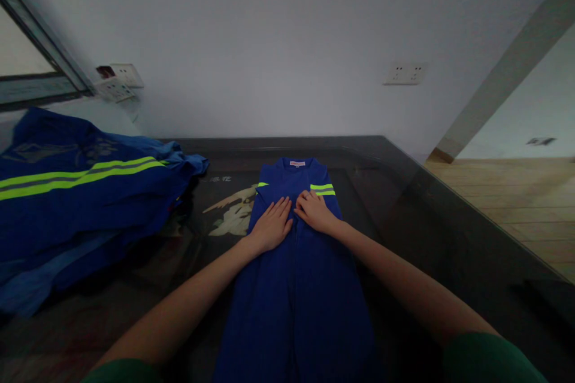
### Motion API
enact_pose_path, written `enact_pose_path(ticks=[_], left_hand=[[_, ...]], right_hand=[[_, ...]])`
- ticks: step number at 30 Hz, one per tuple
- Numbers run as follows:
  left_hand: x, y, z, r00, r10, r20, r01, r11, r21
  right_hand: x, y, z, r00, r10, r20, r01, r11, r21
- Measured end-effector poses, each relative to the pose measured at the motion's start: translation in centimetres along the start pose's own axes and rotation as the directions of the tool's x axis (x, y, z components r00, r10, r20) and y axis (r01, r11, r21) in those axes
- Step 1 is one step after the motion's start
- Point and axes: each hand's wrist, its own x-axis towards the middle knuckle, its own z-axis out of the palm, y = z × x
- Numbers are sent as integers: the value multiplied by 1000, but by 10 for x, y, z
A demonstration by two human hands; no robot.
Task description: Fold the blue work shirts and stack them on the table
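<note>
A dark blue work garment [314, 287] with yellow-green reflective stripes lies in a long narrow shape in front of me, its collar and label at the far end. My left hand [272, 224] rests flat on its upper part, fingers stretched out. Beside it, my right hand [313, 210] touches the cloth just below the striped patch, its fingers bent and close together. Whether a bit of fabric sits between those fingertips is too small to tell.
A heap of blue clothes [81, 209] with reflective stripes lies on the left of the dark table [404, 221]. Behind stands a white wall with a socket plate [405, 73]. A dark object [548, 305] sits at the right edge. Wooden floor [516, 197] shows beyond the table.
</note>
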Motion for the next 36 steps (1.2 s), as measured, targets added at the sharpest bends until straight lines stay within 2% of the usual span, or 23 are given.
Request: enact_pose_path(ticks=[4,9,16,22,26,29,31,33,36], left_hand=[[0,1,5,999,4,-51,-3,999,36],[-3,2,4,998,7,-69,-4,998,55],[-3,3,2,999,13,-45,-10,999,53],[-6,5,3,997,-53,-54,55,998,39],[-5,7,0,996,-71,-59,70,997,-16],[-8,7,-7,990,-62,-127,49,994,-96],[-19,8,-16,974,-48,-222,16,990,-141],[-43,11,-28,957,-1,-289,-49,985,-166],[-101,22,-49,956,144,-254,-191,967,-170]], right_hand=[[-1,-17,8,994,103,-22,-105,982,-158],[-1,-22,12,973,201,-114,-216,968,-130],[-12,-20,9,974,149,-171,-139,988,73],[-25,-30,18,986,164,-33,-162,985,53],[-24,-30,17,985,169,-15,-168,983,70],[-24,-27,12,984,165,-70,-148,968,203],[-29,-24,4,971,160,-178,-95,940,328],[-45,-24,-7,943,142,-300,-4,908,419],[-94,-33,-33,925,48,-377,144,874,464]])
